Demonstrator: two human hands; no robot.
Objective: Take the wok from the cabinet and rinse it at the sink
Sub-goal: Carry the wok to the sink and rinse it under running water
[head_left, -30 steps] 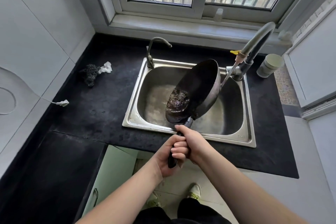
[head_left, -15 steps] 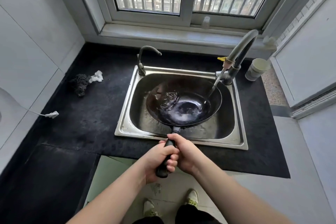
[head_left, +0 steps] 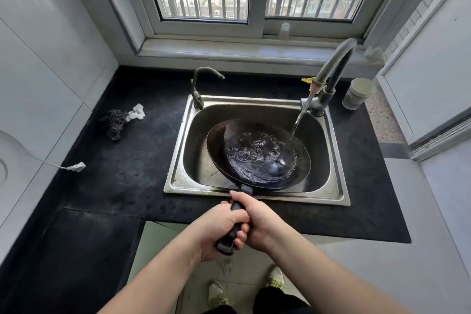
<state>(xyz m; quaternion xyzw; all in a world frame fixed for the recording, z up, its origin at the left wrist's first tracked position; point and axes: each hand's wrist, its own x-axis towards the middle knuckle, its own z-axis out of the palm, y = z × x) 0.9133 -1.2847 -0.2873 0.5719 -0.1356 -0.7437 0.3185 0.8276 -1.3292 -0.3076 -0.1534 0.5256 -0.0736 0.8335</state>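
Observation:
The black wok point(head_left: 257, 155) sits inside the steel sink point(head_left: 175, 181), tilted a little toward the right, with water swirling in its bowl. A thin stream from the tall faucet point(head_left: 334, 69) falls onto the wok's right side. Its black handle reaches over the sink's front rim toward me. My left hand point(head_left: 219, 229) grips the lower end of the handle. My right hand point(head_left: 254, 216) grips the handle just above it, close to the wok's rim.
A smaller tap point(head_left: 201, 86) stands at the sink's back left. A dark scouring pad point(head_left: 113, 122) with a white scrap lies on the black counter point(head_left: 122, 173) to the left. A white plug on a cable point(head_left: 76, 167) lies nearby. A white cup point(head_left: 358, 93) stands beside the faucet.
The wok was tipped up on edge with water pouring out; it came down flat into the sink and now tilts right, collecting water from the stream. Both hands stayed on the handle.

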